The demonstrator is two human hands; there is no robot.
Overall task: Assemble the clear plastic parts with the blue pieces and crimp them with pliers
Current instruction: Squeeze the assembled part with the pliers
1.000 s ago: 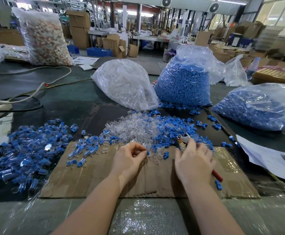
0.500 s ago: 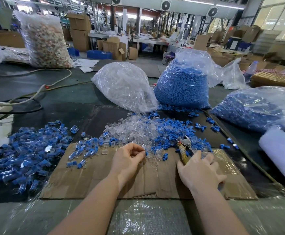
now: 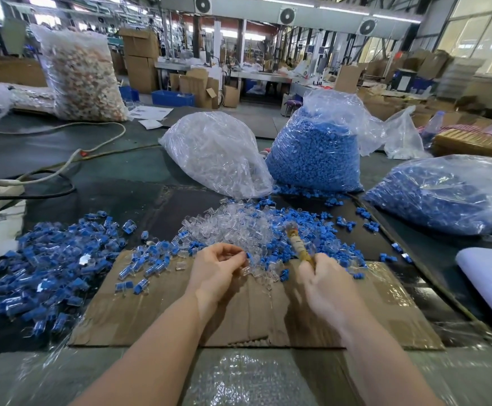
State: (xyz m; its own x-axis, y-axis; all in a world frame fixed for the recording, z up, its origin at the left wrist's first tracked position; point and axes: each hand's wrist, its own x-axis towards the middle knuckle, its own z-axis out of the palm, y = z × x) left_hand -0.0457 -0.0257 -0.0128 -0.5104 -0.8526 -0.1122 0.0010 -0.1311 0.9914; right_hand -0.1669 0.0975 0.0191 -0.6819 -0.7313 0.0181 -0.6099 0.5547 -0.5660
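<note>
A heap of loose clear plastic parts (image 3: 233, 227) lies mixed with loose blue pieces (image 3: 306, 224) at the far edge of a cardboard sheet (image 3: 157, 315). My left hand (image 3: 217, 269) pinches a small clear part with a blue piece at its fingertips, just in front of the heap. My right hand (image 3: 324, 279) grips the pliers (image 3: 297, 244) by their handles, the blurred jaws pointing up and away over the heap. A big pile of assembled blue-and-clear parts (image 3: 51, 259) spreads out to the left.
Behind the heap stand a bag of clear parts (image 3: 218, 153) and a bag of blue pieces (image 3: 315, 153); another blue bag (image 3: 450, 197) lies at the right. A white roll (image 3: 491, 282) sits at the right edge. Cables (image 3: 63, 165) cross the dark table at the left.
My right hand has lifted the pliers off the cardboard and swung their jaws up over the heap. My left hand has stayed in front of the heap, pinching its small part.
</note>
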